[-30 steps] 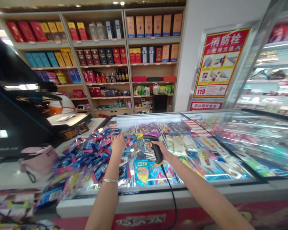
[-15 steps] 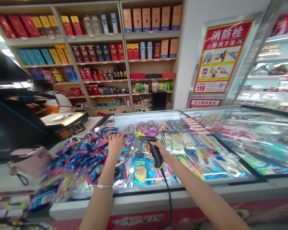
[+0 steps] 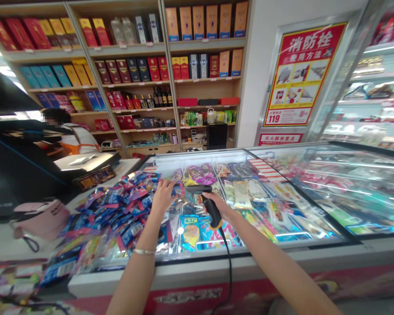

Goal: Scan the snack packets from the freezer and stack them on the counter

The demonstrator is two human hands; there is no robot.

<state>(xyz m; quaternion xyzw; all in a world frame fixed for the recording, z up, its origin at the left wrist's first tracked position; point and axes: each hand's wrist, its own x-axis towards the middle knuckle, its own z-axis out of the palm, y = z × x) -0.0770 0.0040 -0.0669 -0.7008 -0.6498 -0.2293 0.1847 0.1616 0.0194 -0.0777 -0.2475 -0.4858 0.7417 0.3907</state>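
My right hand [image 3: 219, 205] is wrapped around the grip of a black and yellow barcode scanner [image 3: 210, 209], its head pointing left. From the grip a black cable hangs over the front of the freezer. Just left of the scanner head, my left hand [image 3: 164, 197] pinches a small blue and pink snack packet [image 3: 177, 190] with a barcode patch facing up; the fingers partly cover it. Beside and under my left forearm lies a big heap of similar blue and pink packets [image 3: 131, 205], spread over the freezer's glass top.
Below the glass, the chest freezer [image 3: 282, 256] holds bagged frozen goods. A pink bag [image 3: 41, 218] stands on the counter at left, near a dark monitor [image 3: 13, 166]. Another person [image 3: 75, 135] is behind the counter. Shelves of boxed bottles [image 3: 134, 70] line the back wall.
My left hand has shifted slightly right with the packet, closer to the scanner head. The scanner has moved a little left in view. The other person's head and body have shifted slightly.
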